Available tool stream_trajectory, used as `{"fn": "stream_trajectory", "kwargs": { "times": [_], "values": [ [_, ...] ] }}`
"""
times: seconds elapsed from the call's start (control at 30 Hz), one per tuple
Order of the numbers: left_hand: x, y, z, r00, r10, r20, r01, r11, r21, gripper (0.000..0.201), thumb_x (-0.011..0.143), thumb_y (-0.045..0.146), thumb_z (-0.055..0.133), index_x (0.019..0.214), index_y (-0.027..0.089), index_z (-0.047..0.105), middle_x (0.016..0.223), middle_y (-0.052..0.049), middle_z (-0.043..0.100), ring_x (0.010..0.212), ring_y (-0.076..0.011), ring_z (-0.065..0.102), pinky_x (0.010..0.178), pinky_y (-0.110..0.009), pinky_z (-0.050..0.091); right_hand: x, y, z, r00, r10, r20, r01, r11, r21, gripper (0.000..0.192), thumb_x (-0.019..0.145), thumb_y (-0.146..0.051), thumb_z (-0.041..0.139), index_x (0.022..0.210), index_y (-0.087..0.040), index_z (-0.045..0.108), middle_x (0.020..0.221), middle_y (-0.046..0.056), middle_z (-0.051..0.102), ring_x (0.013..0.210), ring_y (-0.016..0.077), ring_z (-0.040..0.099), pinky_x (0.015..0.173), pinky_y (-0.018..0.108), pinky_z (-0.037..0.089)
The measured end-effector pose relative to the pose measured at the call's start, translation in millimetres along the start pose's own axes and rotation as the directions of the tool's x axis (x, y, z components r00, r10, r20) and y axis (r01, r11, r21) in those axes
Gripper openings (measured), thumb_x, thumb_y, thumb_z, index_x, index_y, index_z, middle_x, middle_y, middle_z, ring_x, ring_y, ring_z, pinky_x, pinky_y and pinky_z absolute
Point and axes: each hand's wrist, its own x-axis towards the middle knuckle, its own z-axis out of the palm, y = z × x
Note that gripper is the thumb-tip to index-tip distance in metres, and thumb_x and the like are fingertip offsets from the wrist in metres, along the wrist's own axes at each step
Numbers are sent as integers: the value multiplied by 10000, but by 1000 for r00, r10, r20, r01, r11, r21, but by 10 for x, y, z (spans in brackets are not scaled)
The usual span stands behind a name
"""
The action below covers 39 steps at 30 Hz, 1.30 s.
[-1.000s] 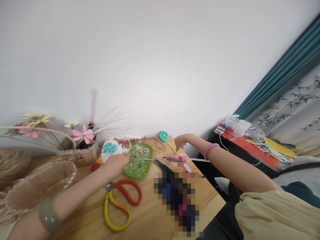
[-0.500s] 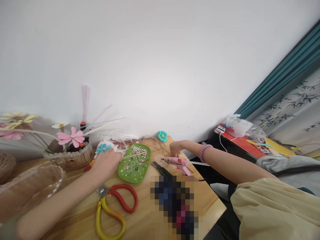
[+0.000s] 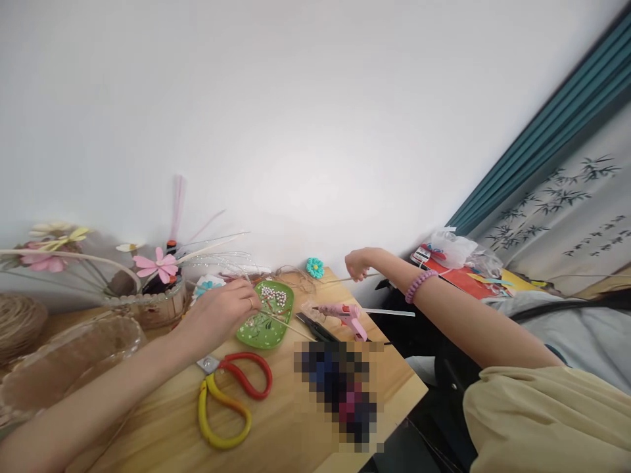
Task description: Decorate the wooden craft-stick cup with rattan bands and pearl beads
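Thin pale stick (image 3: 283, 323) lies slantwise across the green bead dish (image 3: 265, 315) on the worktop (image 3: 296, 420), pinched at its far end by the left hand (image 3: 221, 310), while the right hand (image 3: 359, 264), curled around another thin stick, hovers farther right.

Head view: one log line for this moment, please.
left hand: fingers at green dish rim | right hand: closed on thin stick | scissors, glue gun: idle
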Motion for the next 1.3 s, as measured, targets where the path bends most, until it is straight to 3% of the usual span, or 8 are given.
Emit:
{"fn": "stream_trajectory", "kwargs": {
  "times": [0.07, 0.13, 0.27, 0.4, 0.53, 0.73, 0.97, 1.3],
  "values": [
    [-17, 37, -45, 998, 23, -67, -31, 992, -120, 216, 833, 223, 472, 822, 193, 685, 888, -49, 704, 935, -199, 588, 854, -312, 435, -203, 41, -120, 994, 74, -77, -73, 997, 6, 294, 890, -309, 529, 1139, -152, 540, 1143, 76, 565, 964, 195, 582, 810, 396, 501],
    [-22, 84, -106, 984, -101, -143, 55, 954, -294, 186, 803, 272, 516, 837, 205, 686, 896, -37, 714, 887, -204, 612, 836, -327, 441, -430, 88, -214, 981, 123, -152, -119, 992, 35, 260, 885, -302, 540, 1090, -145, 565, 1097, 66, 590, 942, 184, 591, 809, 393, 499],
    [12, 177, -260, 912, -397, -99, 165, 577, -800, 174, 651, 305, 689, 758, 173, 653, 751, -27, 716, 759, -196, 642, 771, -317, 470, -929, 208, -337, 941, 147, -306, -95, 979, 178, 121, 677, -165, 739, 661, -94, 643, 712, 113, 667, 813, 273, 647, 734, 414, 484],
    [6, 213, -373, 875, -483, -39, 145, 338, -930, 301, 577, 325, 748, 746, 145, 575, 692, -34, 697, 642, -166, 646, 671, -306, 496, -1382, 128, -306, 886, 74, -457, 134, 904, 406, 200, 589, -91, 744, 487, -136, 578, 540, 107, 643, 723, 291, 665, 670, 375, 480],
    [-146, 236, -356, 853, -521, 27, 146, 188, -971, 327, 580, 320, 760, 760, 147, 548, 759, -42, 696, 673, -150, 650, 652, -280, 502, -1630, -484, 78, 808, -54, -587, 490, 616, 617, 62, 739, -215, 615, 740, -154, 622, 748, 70, 706, 741, 180, 674, 656, 266, 501],
    [-512, 304, -156, 830, -535, 157, 203, 29, -979, 292, 573, 273, 767, 739, 146, 563, 734, -11, 635, 672, -132, 621, 629, -261, 505, -1534, -1734, 925, 732, -142, -667, 681, 114, 723, 202, 703, -380, 636, 711, -187, 577, 724, 22, 688, 732, 183, 667, 605, 273, 508],
    [-804, 261, -80, 796, -575, 189, 278, 71, -958, 240, 573, 291, 752, 677, 128, 610, 647, 2, 595, 607, -103, 549, 597, -230, 433, -1283, -2401, 1145, 649, -184, -739, 705, -222, 674, 324, 656, -466, 678, 796, -178, 633, 691, 20, 679, 655, 179, 649, 601, 293, 501],
    [-874, 85, -159, 791, -609, -58, 200, 348, -916, 347, 575, 299, 726, 877, 171, 612, 711, 27, 538, 628, -128, 521, 589, -249, 417, -1231, -2689, 1070, 519, -103, -849, 818, -230, 528, 210, 750, -387, 617, 779, -183, 659, 768, 25, 678, 772, 201, 629, 734, 313, 489]
  ]
}}
